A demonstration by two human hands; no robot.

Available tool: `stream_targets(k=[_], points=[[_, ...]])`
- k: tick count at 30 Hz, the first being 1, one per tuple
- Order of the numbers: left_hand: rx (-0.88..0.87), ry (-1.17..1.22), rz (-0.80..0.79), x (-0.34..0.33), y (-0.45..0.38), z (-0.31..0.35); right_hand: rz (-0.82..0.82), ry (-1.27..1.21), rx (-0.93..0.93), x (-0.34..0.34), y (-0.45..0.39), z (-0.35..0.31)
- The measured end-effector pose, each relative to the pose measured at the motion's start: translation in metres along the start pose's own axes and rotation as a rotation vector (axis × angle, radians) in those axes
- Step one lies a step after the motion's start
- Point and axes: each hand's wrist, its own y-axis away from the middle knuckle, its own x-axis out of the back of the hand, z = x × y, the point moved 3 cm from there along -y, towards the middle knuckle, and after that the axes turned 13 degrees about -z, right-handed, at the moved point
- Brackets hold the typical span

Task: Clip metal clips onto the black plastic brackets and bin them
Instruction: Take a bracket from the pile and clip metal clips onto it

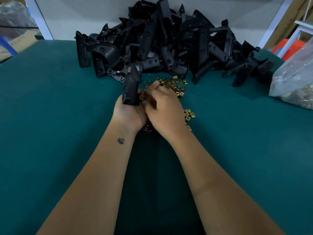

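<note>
My left hand [128, 114] grips a black plastic bracket [131, 87] upright above the green table, its lower end in my palm. My right hand [163, 107] is pressed against the left, fingers curled towards the bracket's lower edge; a small glint of metal shows between the fingers, but what they hold is hidden. Loose brass-coloured metal clips [171, 84] lie scattered beyond my knuckles, and more clips [189, 115] lie right of my right wrist. A big heap of black brackets [169, 46] fills the back of the table.
The green table [59, 116] stretches wide on both sides. A clear plastic bag [294, 82] with small parts sits at the right edge. Cardboard boxes and a wrapped bundle [15, 22] stand beyond the left corner; a white frame and orange stool [288, 48] stand at the far right.
</note>
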Motion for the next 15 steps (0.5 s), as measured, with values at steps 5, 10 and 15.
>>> stream_targets(k=[5,10,15], points=[[0.117,-0.13,0.105,0.001,-0.004,-0.005,-0.038,-0.071,-0.008,0.003,-0.001,0.002],[0.117,-0.132,0.133,0.002,-0.005,-0.005,0.01,-0.131,0.013,0.003,-0.001,0.001],[-0.086,-0.114,0.199,0.01,-0.01,0.007,0.153,-0.444,-0.089,0.008,0.002,0.008]])
